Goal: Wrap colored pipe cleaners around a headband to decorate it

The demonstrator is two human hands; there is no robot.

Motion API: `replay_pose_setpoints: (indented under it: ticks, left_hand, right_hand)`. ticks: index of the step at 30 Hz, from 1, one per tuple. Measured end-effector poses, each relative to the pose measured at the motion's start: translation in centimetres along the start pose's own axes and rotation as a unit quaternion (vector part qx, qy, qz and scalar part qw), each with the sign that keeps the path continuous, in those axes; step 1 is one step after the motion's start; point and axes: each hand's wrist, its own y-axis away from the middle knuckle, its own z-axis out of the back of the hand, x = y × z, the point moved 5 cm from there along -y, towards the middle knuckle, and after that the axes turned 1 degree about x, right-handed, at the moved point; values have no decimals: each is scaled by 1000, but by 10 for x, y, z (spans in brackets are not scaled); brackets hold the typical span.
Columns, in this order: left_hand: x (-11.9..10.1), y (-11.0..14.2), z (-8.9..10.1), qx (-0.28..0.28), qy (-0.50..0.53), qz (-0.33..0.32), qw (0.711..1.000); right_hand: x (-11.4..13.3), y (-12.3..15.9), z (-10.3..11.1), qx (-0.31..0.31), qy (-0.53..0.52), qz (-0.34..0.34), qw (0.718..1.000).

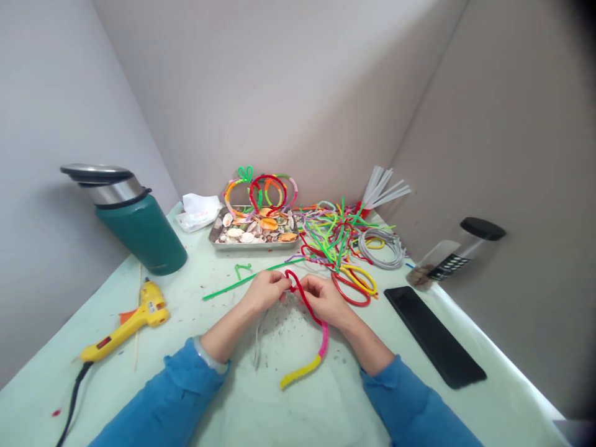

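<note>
Between my fingertips is a red pipe cleaner, bent over at its top. Its tail turns pink and then yellow as it curves down toward me. My left hand pinches the red part from the left. On the other side my right hand is closed on it too, its fingers partly hidden by the strand. A thin pale wire hangs below my left hand. Just beyond my hands lie a long green pipe cleaner and a small bent green piece.
A metal tray of shells stands at the back, with coloured rings behind it. Right of it are heaped pipe cleaners and scissors. A glue gun and green bottle are left; a black phone and jar right.
</note>
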Motion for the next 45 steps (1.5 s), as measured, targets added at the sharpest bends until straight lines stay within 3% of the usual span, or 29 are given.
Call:
replay_pose_setpoints:
  ticks: [6, 12, 14, 17, 22, 26, 32, 37, 45]
  left_hand:
    - [3, 1, 4, -21, -30, 28, 999]
    - [-12, 3, 20, -119, 60, -118, 984]
    - [-18, 6, 22, -108, 106, -163, 975]
    - [-28, 13, 19, -48, 127, -226, 965]
    - [-31, 17, 14, 31, 94, -247, 964]
    - [-31, 16, 15, 17, 46, -282, 958]
    - [-37, 23, 10, -34, -61, -378, 923]
    - [-38, 25, 9, -79, -100, -371, 920]
    - [-31, 19, 9, -97, -109, -297, 944]
  right_hand:
    - [4, 2, -4, 26, -49, -26, 998]
    - [10, 2, 5, -33, -75, -54, 995]
    - [8, 1, 8, -42, -98, -75, 991]
    - [3, 1, 10, -42, -137, -89, 986]
    - [-3, 1, 10, -32, -198, -83, 976]
    - [-5, 1, 9, -30, -211, -88, 973]
    - [-4, 1, 9, -31, -210, -92, 973]
    - [-1, 1, 7, -26, -211, -91, 973]
    - [6, 1, 4, -22, -229, -81, 970]
